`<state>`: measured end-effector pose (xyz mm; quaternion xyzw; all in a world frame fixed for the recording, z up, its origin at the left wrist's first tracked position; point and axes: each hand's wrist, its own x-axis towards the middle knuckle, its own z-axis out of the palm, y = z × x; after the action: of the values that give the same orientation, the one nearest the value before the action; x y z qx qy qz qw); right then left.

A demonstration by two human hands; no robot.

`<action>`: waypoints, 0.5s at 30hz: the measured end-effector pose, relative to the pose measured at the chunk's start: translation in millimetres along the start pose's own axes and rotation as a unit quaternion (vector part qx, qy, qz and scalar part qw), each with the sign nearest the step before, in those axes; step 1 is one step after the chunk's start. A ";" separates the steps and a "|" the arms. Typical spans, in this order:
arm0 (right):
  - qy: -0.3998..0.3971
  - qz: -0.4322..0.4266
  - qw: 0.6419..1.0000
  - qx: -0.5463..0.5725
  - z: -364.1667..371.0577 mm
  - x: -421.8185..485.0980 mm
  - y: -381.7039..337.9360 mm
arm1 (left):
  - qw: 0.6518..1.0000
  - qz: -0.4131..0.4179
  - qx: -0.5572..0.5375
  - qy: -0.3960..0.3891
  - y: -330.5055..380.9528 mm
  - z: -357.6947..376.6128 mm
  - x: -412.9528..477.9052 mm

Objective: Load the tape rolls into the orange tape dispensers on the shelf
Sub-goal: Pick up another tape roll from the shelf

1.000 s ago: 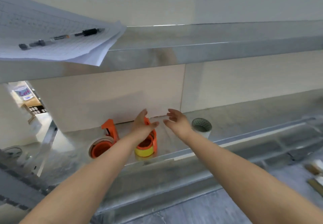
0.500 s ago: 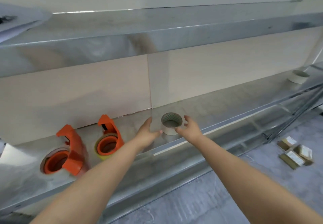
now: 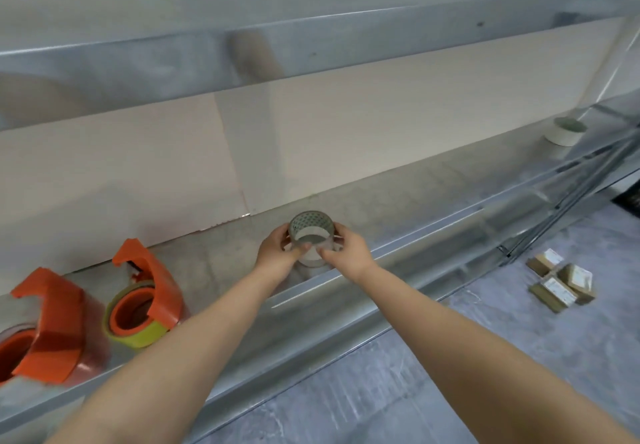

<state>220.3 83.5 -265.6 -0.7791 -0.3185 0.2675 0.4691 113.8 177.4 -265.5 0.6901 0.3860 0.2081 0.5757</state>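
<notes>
A clear tape roll (image 3: 311,235) with a patterned core is gripped from both sides, my left hand (image 3: 277,256) on its left and my right hand (image 3: 348,254) on its right. It is tilted, its hole facing me, just above the metal shelf (image 3: 398,201). Two orange tape dispensers lie at the shelf's left: one (image 3: 147,291) holds a yellow roll, the other (image 3: 45,325) at the frame edge holds a clear roll. Another white tape roll (image 3: 565,130) stands far right on the shelf.
An upper metal shelf (image 3: 311,38) overhangs the lower one. The lower shelf has a raised front lip (image 3: 346,305). Small cardboard boxes (image 3: 561,284) lie on the grey floor at the right.
My view shifted right along the shelf. Both hands moved from beside the yellow-roll dispenser to the clear tape roll, closed on it and tilted it up off the shelf.
</notes>
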 end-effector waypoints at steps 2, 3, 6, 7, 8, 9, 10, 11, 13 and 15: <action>0.026 -0.007 1.000 -0.001 -31.0 1.0 3.7 | 1.000 0.019 0.009 -0.013 16.0 24.0 7.3; 0.040 -0.009 0.999 0.000 -47.3 0.2 6.1 | 0.999 0.031 0.017 -0.020 24.3 37.5 10.7; 0.078 -0.012 0.997 -0.006 -96.6 -5.0 16.5 | 0.996 0.066 0.027 -0.049 47.0 82.5 17.0; 0.091 -0.009 0.996 -0.008 -112.0 -7.4 20.9 | 0.995 0.077 0.022 -0.061 53.4 97.7 17.8; 0.105 -0.004 0.994 -0.010 -126.6 -9.5 25.3 | 0.993 0.086 0.015 -0.075 60.1 112.5 18.2; 0.118 0.000 0.993 -0.011 -140.7 -11.3 29.5 | 0.992 0.091 0.006 -0.090 66.8 127.3 18.4; 0.130 0.004 0.991 -0.011 -154.1 -12.5 33.7 | 0.990 0.092 -0.006 -0.106 73.5 141.3 18.9; 0.141 0.005 0.990 -0.010 -167.0 -13.5 37.9 | 0.988 0.092 -0.018 -0.122 79.9 154.9 19.8; 0.159 0.008 0.987 -0.006 -192.3 -14.1 46.4 | 0.982 0.094 -0.042 -0.156 91.5 180.9 23.3; 0.177 0.011 0.984 -0.009 -217.2 -13.2 56.2 | 0.977 0.103 -0.047 -0.182 99.2 206.3 29.0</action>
<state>380.9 -68.2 -224.2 -0.8217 -0.2241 0.1273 0.5083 311.7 65.1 -227.0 0.7247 0.1913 0.1549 0.6436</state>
